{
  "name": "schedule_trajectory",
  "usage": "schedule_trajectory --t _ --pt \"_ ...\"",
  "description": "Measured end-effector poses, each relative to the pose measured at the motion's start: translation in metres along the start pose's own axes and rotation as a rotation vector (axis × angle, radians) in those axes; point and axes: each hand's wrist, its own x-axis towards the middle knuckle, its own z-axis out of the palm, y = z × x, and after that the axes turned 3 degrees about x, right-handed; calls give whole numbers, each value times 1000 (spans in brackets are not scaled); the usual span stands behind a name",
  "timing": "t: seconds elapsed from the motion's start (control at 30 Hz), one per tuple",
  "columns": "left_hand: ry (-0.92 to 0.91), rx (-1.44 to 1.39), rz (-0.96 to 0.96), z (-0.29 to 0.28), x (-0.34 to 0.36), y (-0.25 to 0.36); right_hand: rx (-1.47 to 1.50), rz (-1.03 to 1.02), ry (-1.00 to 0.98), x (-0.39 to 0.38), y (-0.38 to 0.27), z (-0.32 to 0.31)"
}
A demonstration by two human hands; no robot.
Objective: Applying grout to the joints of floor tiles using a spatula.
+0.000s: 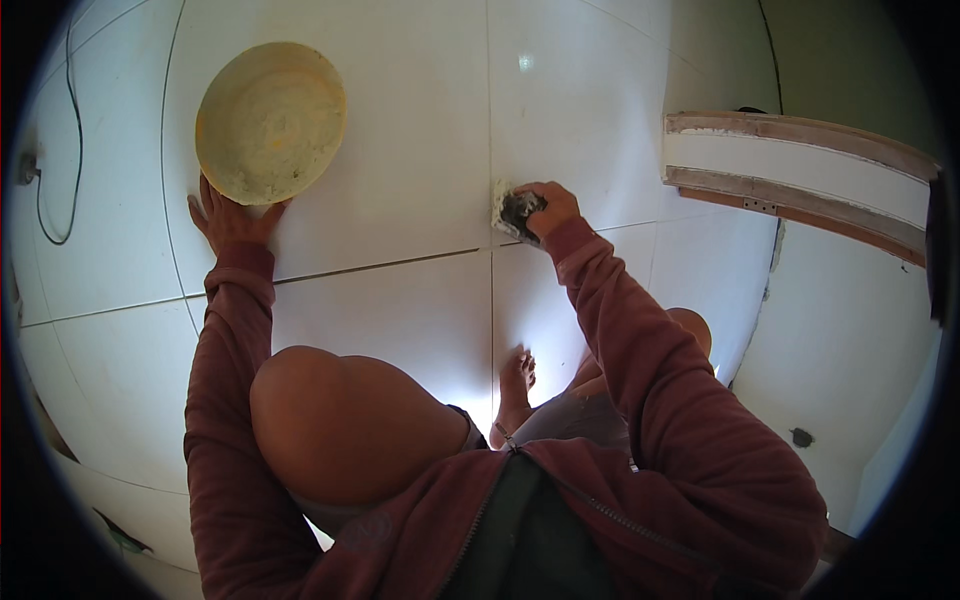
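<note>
A grout-smeared tool [517, 212] is gripped at a joint in the white tiled floor [400, 120].

The tool (small, dark, caked white) is clenched in the right hand [550, 208]; the left hand [232, 217] is spread flat beside a yellow bowl [271, 121]. A bare knee [340, 420] and foot [515, 385] are seen below, a wooden-edged board [800, 170] to the right.

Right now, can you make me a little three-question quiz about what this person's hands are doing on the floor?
1. True or false: the left hand touches the yellow bowl.
2. What does the right hand press on the tiles? A) a grey pad B) a hammer C) a cup
3. Fill in: the pad sits where the tile ___ cross.

Key: 1 true; 2 A; 3 joints
</note>
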Motion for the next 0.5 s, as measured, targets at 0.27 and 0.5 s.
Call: schedule_trajectory --t 0.27,0.5 --pt "-51 34 -28 -1 2 4 -159 -45 -216 -37 6 22" --pt "-46 40 -45 3 1 3 -106 -15 -290 -71 36 16"
